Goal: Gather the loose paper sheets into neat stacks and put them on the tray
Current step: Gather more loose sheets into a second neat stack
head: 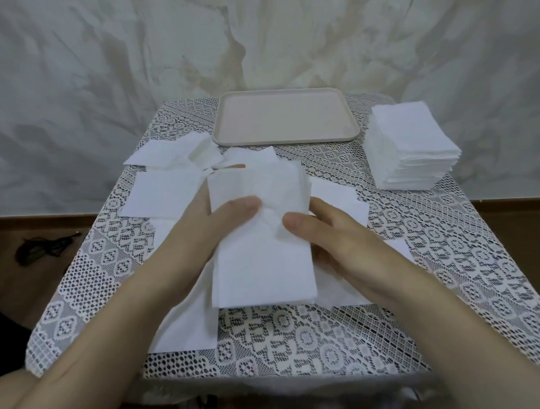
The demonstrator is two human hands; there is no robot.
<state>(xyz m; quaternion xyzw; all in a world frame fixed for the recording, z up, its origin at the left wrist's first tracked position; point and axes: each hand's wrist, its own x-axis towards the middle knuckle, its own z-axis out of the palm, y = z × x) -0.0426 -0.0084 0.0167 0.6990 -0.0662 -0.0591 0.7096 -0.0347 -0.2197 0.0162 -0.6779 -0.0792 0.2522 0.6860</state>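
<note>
White paper sheets (261, 253), gathered into a rough bundle, sit at the middle of the table, held up between both hands. The left hand (211, 227) grips the bundle's 9 o'clock edge: its thumb lies across the top sheet, and one fingertip shows past the far corner at about 11 o'clock. The right hand (337, 235) grips the 3 o'clock edge with its thumb pressed on top. Its fingers seem to curl underneath, though the paper hides most of them. The top sheet is creased between the two thumbs, and the far edges of the bundle are uneven.

Loose sheets (167, 192) lie flat on the lace tablecloth (297, 332) at 9 and 10 o'clock, some overlapping. Another sheet (190, 326) lies at 7 o'clock under the left forearm, and more (342, 198) show at 3 o'clock behind the right hand.

At 12 o'clock a beige tray (285, 118) rests near the table's far edge, well apart from the bundle. A tall, squared stack (410, 144) of sheets stands on the cloth at 2 o'clock, just beside the tray's right rim. On the brown floor at 9 o'clock, off the table, lies a dark cable (46, 245).
</note>
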